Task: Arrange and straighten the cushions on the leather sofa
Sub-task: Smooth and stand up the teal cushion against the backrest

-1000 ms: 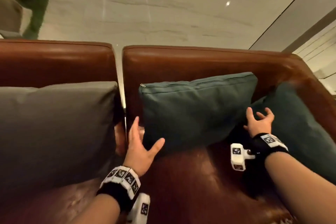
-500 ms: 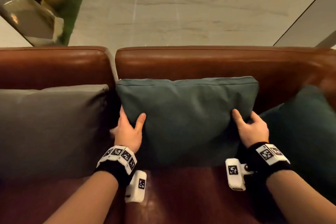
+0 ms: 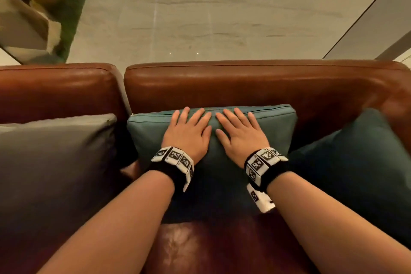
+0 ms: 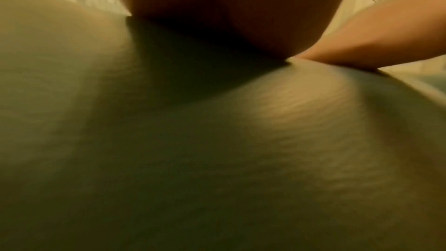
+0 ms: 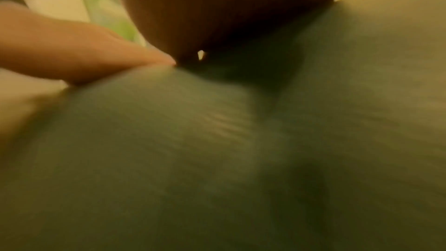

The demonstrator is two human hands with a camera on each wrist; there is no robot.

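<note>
Both hands lie flat, fingers straight, side by side on the teal cushion [image 3: 278, 127] — left hand [image 3: 188, 132], right hand [image 3: 241, 133]. It leans against the brown leather sofa [image 3: 244, 87] back, between a grey cushion [image 3: 55, 153] left and a dark teal cushion [image 3: 355, 173] right.

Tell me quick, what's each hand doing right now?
Left hand: open, fingers straight, pressing flat on the middle teal cushion.
Right hand: open, fingers straight, pressing flat on the same cushion.
</note>
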